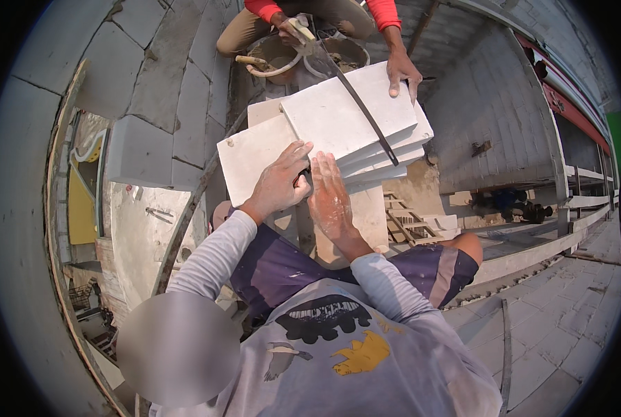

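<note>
White lightweight concrete blocks lie stacked before me, with a top block (349, 121) overlapping a lower block (251, 156) at its left. My left hand (279, 182) rests at the lower block's near side, fingers curled beside the top block's corner. A small dark bit shows by its thumb, too hidden to name. Flat against the stack's near edge lies my right hand (331, 201), fingers stretched, dusty and holding nothing. Opposite me, a co-worker's hand (293, 31) grips a handsaw (358, 103) slanting across the top block. The co-worker's other hand (403, 73) presses on its far right corner.
Two buckets (293, 69) with grey mortar stand between the co-worker's knees; a handled tool lies on one. Grey block wall (185, 83) runs along the left. A wooden ladder (408, 221) shows lower down at right, near a timber beam (526, 263). Openings drop away on both sides.
</note>
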`<state>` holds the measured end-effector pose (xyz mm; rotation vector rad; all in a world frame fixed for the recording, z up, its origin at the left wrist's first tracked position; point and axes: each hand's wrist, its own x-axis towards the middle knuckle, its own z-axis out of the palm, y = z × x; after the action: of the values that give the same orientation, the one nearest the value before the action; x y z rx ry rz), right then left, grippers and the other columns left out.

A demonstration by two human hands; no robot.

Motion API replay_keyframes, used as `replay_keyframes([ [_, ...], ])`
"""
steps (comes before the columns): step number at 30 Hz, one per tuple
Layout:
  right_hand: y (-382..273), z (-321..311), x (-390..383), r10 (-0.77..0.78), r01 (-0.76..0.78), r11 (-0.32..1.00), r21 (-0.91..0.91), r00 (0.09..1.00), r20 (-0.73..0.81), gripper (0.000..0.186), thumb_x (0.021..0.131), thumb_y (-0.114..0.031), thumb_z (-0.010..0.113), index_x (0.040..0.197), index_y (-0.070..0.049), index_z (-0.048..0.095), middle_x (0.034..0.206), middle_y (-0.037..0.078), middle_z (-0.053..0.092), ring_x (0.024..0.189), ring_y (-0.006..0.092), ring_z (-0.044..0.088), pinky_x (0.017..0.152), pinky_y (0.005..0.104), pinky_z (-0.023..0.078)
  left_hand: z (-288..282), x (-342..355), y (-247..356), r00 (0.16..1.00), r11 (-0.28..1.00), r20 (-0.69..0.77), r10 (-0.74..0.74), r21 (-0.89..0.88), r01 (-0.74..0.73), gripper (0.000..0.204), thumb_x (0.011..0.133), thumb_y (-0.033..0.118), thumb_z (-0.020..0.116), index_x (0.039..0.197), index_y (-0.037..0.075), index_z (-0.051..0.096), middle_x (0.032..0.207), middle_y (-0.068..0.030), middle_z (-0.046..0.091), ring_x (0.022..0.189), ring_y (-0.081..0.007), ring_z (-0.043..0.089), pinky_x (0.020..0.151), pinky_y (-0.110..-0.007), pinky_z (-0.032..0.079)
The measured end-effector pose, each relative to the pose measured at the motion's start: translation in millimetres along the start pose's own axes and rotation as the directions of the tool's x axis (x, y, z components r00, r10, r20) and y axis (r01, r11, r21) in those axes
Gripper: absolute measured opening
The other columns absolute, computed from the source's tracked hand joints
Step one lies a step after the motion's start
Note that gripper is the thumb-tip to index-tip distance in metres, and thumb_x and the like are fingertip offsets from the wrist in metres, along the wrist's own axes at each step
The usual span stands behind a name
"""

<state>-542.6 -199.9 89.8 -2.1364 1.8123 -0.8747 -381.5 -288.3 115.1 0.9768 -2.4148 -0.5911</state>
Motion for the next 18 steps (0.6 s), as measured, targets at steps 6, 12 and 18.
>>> replay_keyframes([
  [6, 8.4, 9.1, -4.3, 0.014, -0.015, 0.999, 0.047, 1.0, 0.025, 0.084, 0.088, 0.007, 0.063, 0.166, 0.002, 0.034, 0.173, 0.024, 0.032, 0.164, 0.043, 0.023, 0.133, 0.0525, 0.027, 1.2, 1.6, -3.2, 0.999, 0.999, -0.026, 0.027, 0.027, -0.026, 0.028, 0.082, 0.009, 0.063, 0.107, -0.002, 0.072, 0.156, -0.018, 0.059, 0.151, -0.0344, 0.05, 0.114, -0.045, 0.055],
  [12, 4.9, 10.6, -3.4, -0.005, 0.004, 0.998, 0.068, 1.0, 0.016, 0.083, 0.087, 0.009, 0.061, 0.166, 0.001, 0.035, 0.174, 0.024, 0.031, 0.164, 0.0447, 0.022, 0.133, 0.0537, 0.025, 0.7, -8.1, -4.6, 0.999, 1.0, -0.041, 0.007, 0.008, -0.006, 0.037, 0.081, 0.011, 0.059, 0.113, -0.003, 0.072, 0.155, -0.017, 0.06, 0.154, -0.0318, 0.047, 0.116, -0.043, 0.052],
  [18, 11.1, 14.2, -9.0, -0.025, 0.025, 0.999, 0.035, 1.0, 0.01, 0.077, 0.094, 0.004, 0.062, 0.166, 0.001, 0.035, 0.173, 0.025, 0.033, 0.163, 0.0468, 0.025, 0.133, 0.0555, 0.025, 17.2, -14.5, 0.8, 0.994, 0.997, -0.079, -0.07, -0.032, 0.068, 0.035, 0.082, 0.012, 0.06, 0.11, -0.003, 0.074, 0.157, -0.0164, 0.058, 0.153, -0.0315, 0.047, 0.112, -0.045, 0.054],
])
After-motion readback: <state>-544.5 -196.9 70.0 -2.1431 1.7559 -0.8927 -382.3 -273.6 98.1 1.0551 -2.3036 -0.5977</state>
